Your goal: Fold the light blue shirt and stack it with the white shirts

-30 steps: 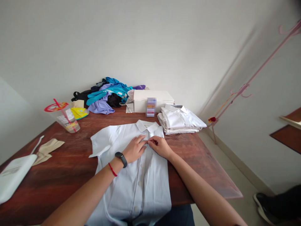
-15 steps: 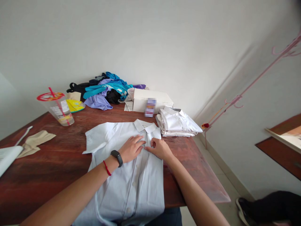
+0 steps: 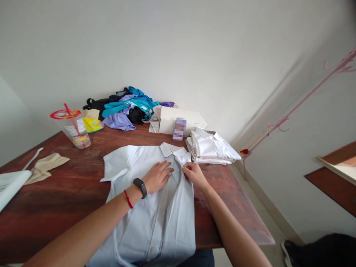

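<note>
A white short-sleeved shirt [image 3: 130, 222] lies front up on the wooden table, collar away from me and hem over the near edge. My left hand [image 3: 159, 177] rests flat on its chest beside the button placket, fingers stretched out. Just below the collar, my right hand [image 3: 194, 173] pinches the front edge of the shirt and holds it drawn aside to the right. The upper front stands parted between my two hands. Farther down, the placket runs straight and a button shows near the hem.
A stack of folded white shirts [image 3: 208, 146] sits at right, by a white box [image 3: 180, 113]. Behind lies a heap of clothes [image 3: 130, 107]. At left stand a plastic cup [image 3: 75, 129] with a straw, a yellow packet [image 3: 93, 125] and beige cloth [image 3: 48, 167]. A pink rack [image 3: 306, 100] leans right.
My right hand has moved right, away from my left hand, pulling the shirt's front edge with it and parting the upper front. My left hand stays on the chest. The view shifted slightly.
</note>
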Demonstrator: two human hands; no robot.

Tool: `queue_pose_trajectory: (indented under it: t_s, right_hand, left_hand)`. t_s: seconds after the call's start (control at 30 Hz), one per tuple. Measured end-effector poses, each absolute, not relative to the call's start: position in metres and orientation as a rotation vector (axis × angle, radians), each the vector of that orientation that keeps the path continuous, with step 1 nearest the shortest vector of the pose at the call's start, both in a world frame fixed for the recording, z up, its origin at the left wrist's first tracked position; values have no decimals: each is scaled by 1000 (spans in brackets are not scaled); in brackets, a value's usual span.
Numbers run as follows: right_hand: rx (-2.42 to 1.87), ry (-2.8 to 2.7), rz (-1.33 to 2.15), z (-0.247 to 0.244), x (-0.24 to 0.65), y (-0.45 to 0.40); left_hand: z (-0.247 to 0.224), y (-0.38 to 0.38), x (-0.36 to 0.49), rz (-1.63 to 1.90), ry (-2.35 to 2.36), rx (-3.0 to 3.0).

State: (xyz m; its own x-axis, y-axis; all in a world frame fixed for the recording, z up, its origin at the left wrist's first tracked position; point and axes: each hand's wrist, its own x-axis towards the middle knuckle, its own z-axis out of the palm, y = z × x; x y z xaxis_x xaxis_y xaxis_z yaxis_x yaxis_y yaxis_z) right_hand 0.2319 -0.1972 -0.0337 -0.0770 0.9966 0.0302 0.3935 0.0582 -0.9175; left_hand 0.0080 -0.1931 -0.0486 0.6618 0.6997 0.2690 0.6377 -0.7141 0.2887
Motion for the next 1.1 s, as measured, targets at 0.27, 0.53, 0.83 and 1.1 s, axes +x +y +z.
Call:
queue_pose_trajectory:
  t_s: [0.27,0.53,0.83,1.1]
  right_hand:
    - [-1067,-1069,1386,-27,229,-199]
    - [-1038,-1043,1444,-28,226,-199]
    - [-964,-1180,1439,-31,226,-198]
    - [-1097,-1659,1172,-46,219,-195]
  left_hand:
    - [-46,-193,7,641,1067,2701]
    - [-36,-198,19,879,958,2293]
    - [5,-176,-13,1350,960,1177]
    - [43,-174,-47,1287,1037,810]
